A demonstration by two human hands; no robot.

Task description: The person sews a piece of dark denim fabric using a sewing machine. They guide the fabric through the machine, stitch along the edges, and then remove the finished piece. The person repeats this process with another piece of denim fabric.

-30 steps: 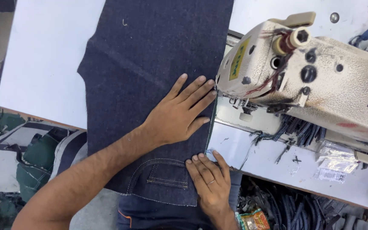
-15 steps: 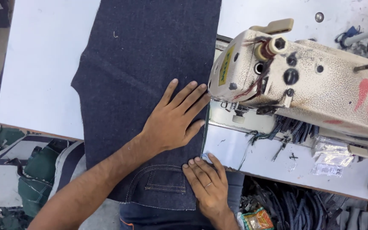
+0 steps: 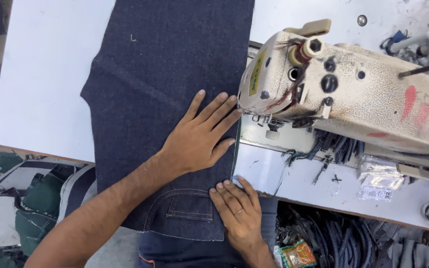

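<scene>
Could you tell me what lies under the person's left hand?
The left hand rests flat on dark denim fabric spread over the white table. The cloth beneath the palm is covered.

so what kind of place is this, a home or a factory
Most likely a garment workshop or factory. A worn industrial sewing machine sits on a white work table, both hands, left hand and right hand, press dark denim flat beside the needle, and cut fabric pieces lie piled on the floor.

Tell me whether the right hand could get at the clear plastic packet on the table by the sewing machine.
Probably yes: the right hand rests on the denim edge, and bare table lies between it and the packet, beside the machine.
</scene>
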